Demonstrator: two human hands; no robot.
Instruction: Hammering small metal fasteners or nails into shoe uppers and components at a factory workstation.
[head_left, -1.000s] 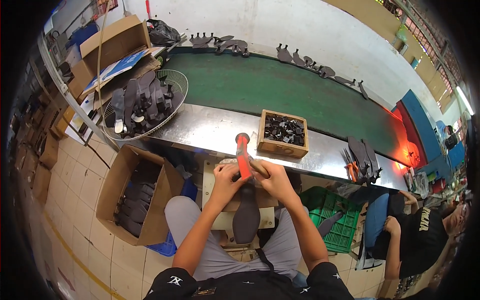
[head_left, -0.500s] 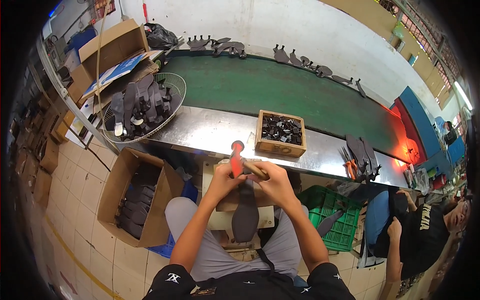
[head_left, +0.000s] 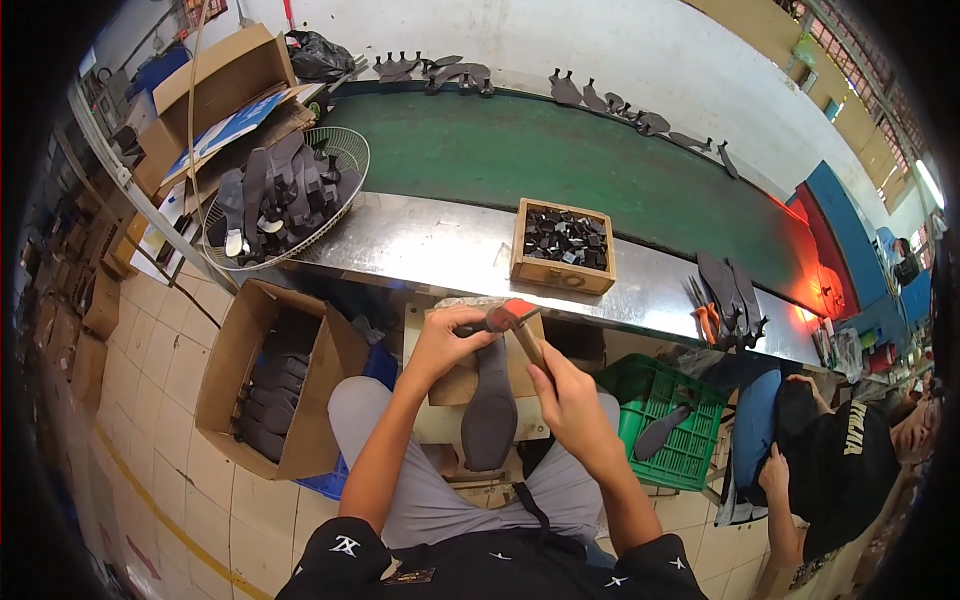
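A dark grey shoe sole [head_left: 490, 420] lies lengthwise between my knees, its broad end toward me. My left hand [head_left: 447, 340] is closed at its far, narrow end, around a small dark part that looks like a heel. In my right hand [head_left: 572, 392] is a hammer [head_left: 527, 342], gripped by its wooden handle. The hammer's red and dark head is right beside my left fingertips and partly covers the sole's far end. Whether the head touches the heel cannot be told. Beneath is a pale work block [head_left: 440, 432].
Ahead on the metal ledge stands a wooden box [head_left: 563, 276] of small black pieces. A wire basket [head_left: 352, 150] of soles is at left, above a cardboard box [head_left: 318, 425]. A green crate [head_left: 690, 470], orange-handled pliers [head_left: 707, 322] and a seated person [head_left: 850, 470] are at right.
The hammer has swung from upright to a tilt, its head now right of my left fingers. My right hand has moved right and down, away from my left hand.
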